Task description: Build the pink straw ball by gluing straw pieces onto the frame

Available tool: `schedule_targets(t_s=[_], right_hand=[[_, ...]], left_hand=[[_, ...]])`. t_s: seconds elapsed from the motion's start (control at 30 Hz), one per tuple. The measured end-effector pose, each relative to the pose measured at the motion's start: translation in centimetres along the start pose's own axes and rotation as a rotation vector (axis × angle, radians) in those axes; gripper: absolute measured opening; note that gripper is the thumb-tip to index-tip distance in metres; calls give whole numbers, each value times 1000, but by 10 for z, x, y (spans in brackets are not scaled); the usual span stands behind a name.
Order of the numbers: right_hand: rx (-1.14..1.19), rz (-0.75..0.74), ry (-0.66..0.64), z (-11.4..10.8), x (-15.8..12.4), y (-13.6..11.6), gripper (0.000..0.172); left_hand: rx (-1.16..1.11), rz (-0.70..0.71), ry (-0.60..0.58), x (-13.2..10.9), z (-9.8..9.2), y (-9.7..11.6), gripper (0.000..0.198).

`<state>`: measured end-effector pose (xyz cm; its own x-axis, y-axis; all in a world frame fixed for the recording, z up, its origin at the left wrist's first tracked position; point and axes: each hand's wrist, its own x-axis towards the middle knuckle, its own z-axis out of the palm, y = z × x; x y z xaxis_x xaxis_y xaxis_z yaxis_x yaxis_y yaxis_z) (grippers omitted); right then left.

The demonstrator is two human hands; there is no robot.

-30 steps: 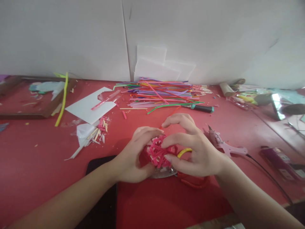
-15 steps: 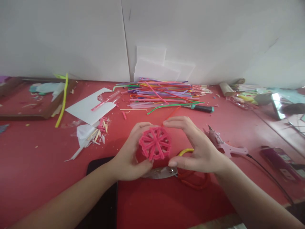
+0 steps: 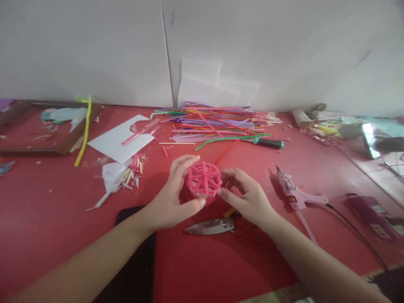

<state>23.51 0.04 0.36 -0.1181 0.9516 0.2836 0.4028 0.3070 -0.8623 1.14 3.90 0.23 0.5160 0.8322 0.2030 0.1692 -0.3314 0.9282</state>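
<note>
A round pink openwork piece with spokes (image 3: pixel 204 180) is held above the red table. My left hand (image 3: pixel 172 202) wraps round its left side, thumb at the lower edge. At its right side my right hand (image 3: pixel 248 198) has its thumb and curled fingers on the rim. Beneath the hands lies a folding knife (image 3: pixel 210 227) with a silvery blade. Something yellow (image 3: pixel 229 212), partly hidden by my right hand, lies beside the knife. A pink glue gun (image 3: pixel 295 194) rests to the right of my right hand.
Coloured sticks (image 3: pixel 217 122) are heaped at the back, with a black-handled cutter (image 3: pixel 268 143) beside them. White paper (image 3: pixel 121 143) and scraps (image 3: pixel 129 173) lie left, near a brown-rimmed tray (image 3: pixel 59 147). A dark flat device (image 3: pixel 137 256) is under my left forearm. A purple object (image 3: pixel 370 214) lies right.
My right hand has moved left and closed onto the pink piece. The piece has tilted, showing more of its side, and the knife is more exposed.
</note>
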Motion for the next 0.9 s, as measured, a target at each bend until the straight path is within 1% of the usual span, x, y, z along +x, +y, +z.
schedule_targets(t_s=[0.1, 0.13, 0.17, 0.23, 0.27, 0.33, 0.4, 0.53, 0.6, 0.73, 0.8, 0.9], right_hand=[[-28, -30, -31, -1, 0, -3, 40], [-57, -49, -45, -1, 0, -4, 40], [-89, -69, -57, -1, 0, -5, 39], [-133, -104, -68, -2, 1, -7, 32], [-141, -120, -68, -2, 1, -7, 29], [-141, -129, -55, -1, 0, -7, 24], [-126, -111, -33, 0, 0, -7, 24], [-87, -77, 12, 1, -2, -7, 30], [-104, -102, 20, 1, -2, -8, 29], [-149, -172, 16, 2, -2, -10, 20], [-160, -183, 17, 2, -2, -9, 18], [-186, -195, 21, 2, -2, -10, 15]], left_hand=[[86, 31, 48, 4, 0, 1, 89], [109, 43, 47, 5, 1, 1, 87], [122, 55, 37, 6, 1, 2, 80], [113, 68, -1, 7, 1, 3, 64], [101, 69, -16, 7, 1, 4, 60], [86, 58, -19, 6, 1, 5, 64], [95, 55, -3, 5, 1, 6, 69], [97, 91, -5, 4, 2, 4, 64], [98, 102, -14, 4, 2, 2, 64], [85, 90, -11, 3, 2, 0, 66], [68, 77, -7, 2, 3, 1, 71], [27, 35, 21, 1, 3, 2, 84]])
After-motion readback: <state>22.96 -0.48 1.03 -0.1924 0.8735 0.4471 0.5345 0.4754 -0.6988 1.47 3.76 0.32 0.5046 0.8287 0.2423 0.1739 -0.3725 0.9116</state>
